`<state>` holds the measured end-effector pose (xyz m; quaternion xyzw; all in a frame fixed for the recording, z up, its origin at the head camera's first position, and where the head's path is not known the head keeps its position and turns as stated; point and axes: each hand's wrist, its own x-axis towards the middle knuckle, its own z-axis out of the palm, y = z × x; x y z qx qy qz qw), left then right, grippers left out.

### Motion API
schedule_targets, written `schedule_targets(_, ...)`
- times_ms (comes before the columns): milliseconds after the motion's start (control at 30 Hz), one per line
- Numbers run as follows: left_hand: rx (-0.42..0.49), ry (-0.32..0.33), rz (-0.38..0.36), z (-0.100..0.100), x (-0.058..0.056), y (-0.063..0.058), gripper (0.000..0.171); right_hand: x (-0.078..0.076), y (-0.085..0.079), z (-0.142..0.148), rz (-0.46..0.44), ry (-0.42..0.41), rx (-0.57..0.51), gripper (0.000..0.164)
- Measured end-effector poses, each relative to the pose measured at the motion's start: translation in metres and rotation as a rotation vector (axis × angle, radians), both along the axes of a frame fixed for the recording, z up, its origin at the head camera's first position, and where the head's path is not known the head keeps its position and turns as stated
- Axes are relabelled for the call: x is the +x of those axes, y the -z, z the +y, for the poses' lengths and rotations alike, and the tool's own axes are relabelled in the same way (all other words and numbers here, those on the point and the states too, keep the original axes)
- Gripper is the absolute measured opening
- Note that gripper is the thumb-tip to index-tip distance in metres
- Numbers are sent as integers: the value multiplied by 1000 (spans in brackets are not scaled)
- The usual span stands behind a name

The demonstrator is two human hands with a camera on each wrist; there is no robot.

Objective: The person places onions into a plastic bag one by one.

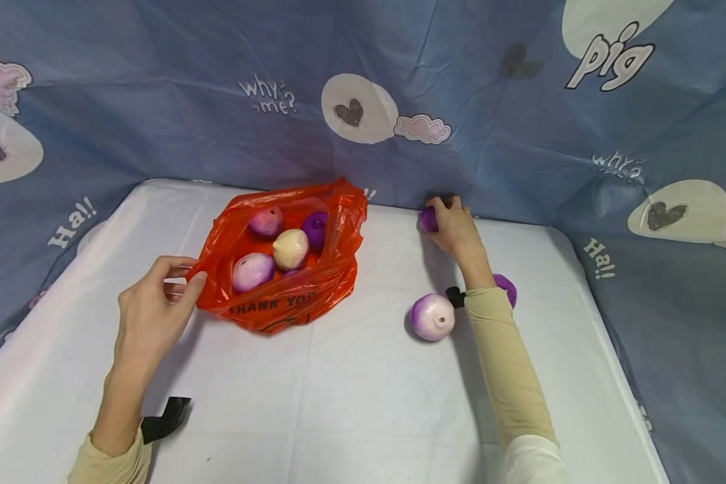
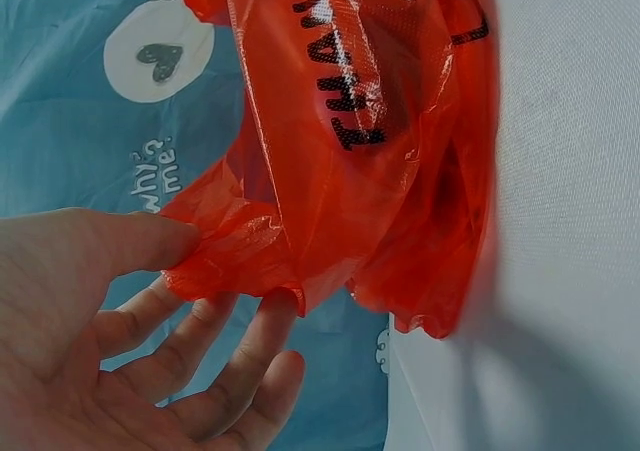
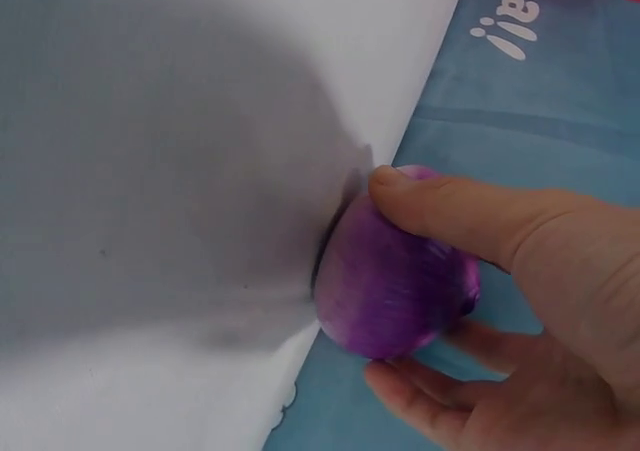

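Note:
My left hand (image 1: 157,306) pinches the left rim of a red plastic bag (image 1: 290,312) printed "THANK YOU", thumb on one side and fingers on the other. Its mouth gapes upward, showing several toy onions, among them a cream onion (image 1: 290,249), a white-and-purple onion (image 1: 253,271), a pink onion (image 1: 267,222) and a dark purple onion (image 1: 316,230). At the table's back edge, my right hand (image 1: 456,228) grips a purple onion (image 3: 395,271) between thumb and fingers. In the right wrist view, that onion's lower side is right at the white tabletop.
Nearer me on the white table (image 1: 351,403) stands a white-and-purple onion (image 1: 432,317). Another purple onion (image 1: 505,290) is partly hidden by my right sleeve (image 1: 508,363). A blue printed cloth (image 1: 490,87) hangs behind the table and continues along its sides.

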<state>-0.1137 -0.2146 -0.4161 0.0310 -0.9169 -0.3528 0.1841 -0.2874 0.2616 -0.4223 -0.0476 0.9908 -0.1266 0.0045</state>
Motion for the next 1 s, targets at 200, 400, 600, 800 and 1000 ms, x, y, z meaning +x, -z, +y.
schedule_targets(200,2,3,1,-1,-1,0,30,7,-4,0,-20,-9,-9,62)
schedule_targets(400,11,5,-2,1,0,-1,31,14,-16,2,-45,-5,-9,59)
schedule_targets(600,13,8,2,1,-1,1,30,19,-36,0,-13,-14,-47,63)
schedule_targets(800,14,6,10,2,-1,1,30,32,-61,-17,54,-61,-65,62)
schedule_targets(1000,16,9,23,2,-1,2,29,49,-83,-44,137,-111,-66,65)
